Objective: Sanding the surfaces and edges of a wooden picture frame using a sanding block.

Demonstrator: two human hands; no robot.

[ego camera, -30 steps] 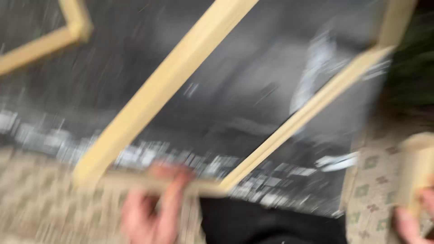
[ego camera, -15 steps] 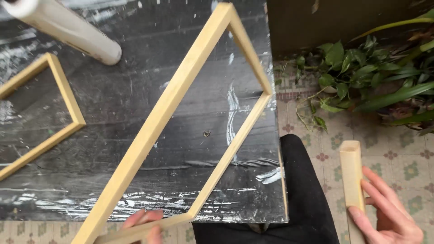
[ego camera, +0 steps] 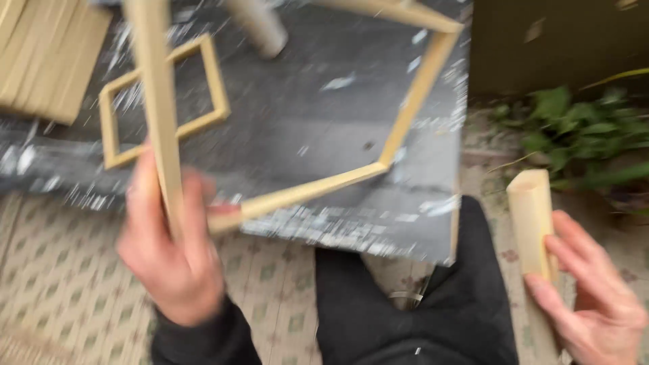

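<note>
Dark foil-covered tabletop (ego camera: 324, 135) over patterned floor (ego camera: 61, 270), green plants (ego camera: 574, 135) alongside.

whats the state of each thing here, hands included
left hand: gripping the big frame's corner
big frame: held up, tilted over the board
small frame: lying flat on the board
right hand: holding the wood block
wood block: upright, off the board
roll: lying on the board

Small frame (ego camera: 162, 101) on table (ego camera: 304, 135); plant (ego camera: 574, 135) right; plank stack (ego camera: 47, 61) left.
</note>
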